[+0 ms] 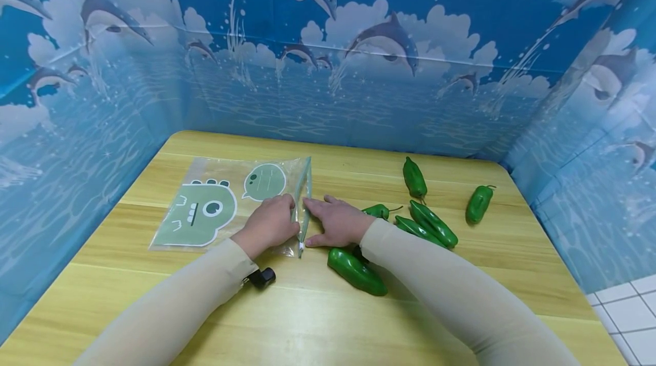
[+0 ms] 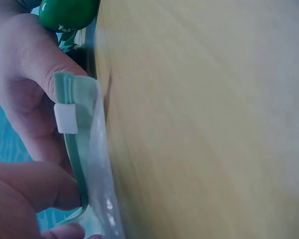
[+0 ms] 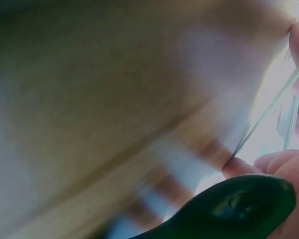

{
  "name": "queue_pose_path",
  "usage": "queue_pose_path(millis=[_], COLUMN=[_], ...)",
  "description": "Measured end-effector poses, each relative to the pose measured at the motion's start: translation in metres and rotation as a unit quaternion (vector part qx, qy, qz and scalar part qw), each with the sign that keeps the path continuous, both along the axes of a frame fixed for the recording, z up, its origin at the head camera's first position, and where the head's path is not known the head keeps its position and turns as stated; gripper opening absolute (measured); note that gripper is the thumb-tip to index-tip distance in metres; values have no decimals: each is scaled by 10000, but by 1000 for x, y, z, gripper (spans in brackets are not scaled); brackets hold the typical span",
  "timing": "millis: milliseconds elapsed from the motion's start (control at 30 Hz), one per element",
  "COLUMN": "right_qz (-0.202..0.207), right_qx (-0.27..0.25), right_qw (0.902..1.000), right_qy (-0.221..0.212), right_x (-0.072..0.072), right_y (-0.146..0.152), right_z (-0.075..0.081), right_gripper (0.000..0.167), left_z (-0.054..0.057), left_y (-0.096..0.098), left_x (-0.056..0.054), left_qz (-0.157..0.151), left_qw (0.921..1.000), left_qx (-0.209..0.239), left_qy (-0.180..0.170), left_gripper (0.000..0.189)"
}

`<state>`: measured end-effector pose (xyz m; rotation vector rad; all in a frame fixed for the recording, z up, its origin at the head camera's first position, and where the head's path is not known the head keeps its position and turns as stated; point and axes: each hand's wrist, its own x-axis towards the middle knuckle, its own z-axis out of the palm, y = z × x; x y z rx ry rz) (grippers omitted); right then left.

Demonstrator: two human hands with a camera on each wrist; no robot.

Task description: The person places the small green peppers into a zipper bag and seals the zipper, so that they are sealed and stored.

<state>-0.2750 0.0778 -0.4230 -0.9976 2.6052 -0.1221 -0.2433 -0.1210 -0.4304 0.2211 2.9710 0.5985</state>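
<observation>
A clear slider zip bag (image 1: 246,206) with green cartoon prints lies flat on the wooden table, its green-edged mouth facing right. My left hand (image 1: 273,221) pinches the upper layer at the mouth, which stands slightly parted. My right hand (image 1: 338,222) reaches to the mouth from the other side, fingers extended and fingertips at the lower edge. The white slider (image 2: 66,118) sits near the end of the green strip in the left wrist view. A green pepper (image 1: 357,272) lies beside my right wrist; it also looms as a dark green pepper (image 3: 239,206) in the right wrist view.
Several more green peppers lie on the right: one pepper (image 1: 414,178) toward the back, one pepper (image 1: 479,205) farther right, and a cluster with a long pepper (image 1: 433,223) behind my right forearm. A dolphin-print curtain (image 1: 328,98) hangs behind the table (image 1: 287,320).
</observation>
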Motion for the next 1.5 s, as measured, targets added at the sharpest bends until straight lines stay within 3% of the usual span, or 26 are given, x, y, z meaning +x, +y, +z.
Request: queue_pose_path(millis=[133,267,433,567,1100,1500], right_qz=[-53,-92,-123,-99,67,126], right_qx=[-11,-10,28,31,315,445], right_qw=[10000,9999,9999,9999,9993,9988], right_qy=[-21,-45,-47,7,174,188], right_x=[0,0,1,1,2,2], right_y=[0,0,0,0,-1,2], right_z=[-1,-1,0,0,2,2], right_gripper=[103,103,103,102,95,92], left_z=[-2,-2,-3,-4,-1,-1], left_y=[-1,-2,-3,-3,-11,-21], left_x=[0,0,1,1,7,10], left_qz=[164,71,-251,-325,-13,63], left_qw=[9995,9993,9997,9990,9992,9996], left_qx=[258,359,-60,-303,-396,-272], left_qy=[-51,-16,2,-14,75,-77], left_gripper=[64,83,64,54,73,86])
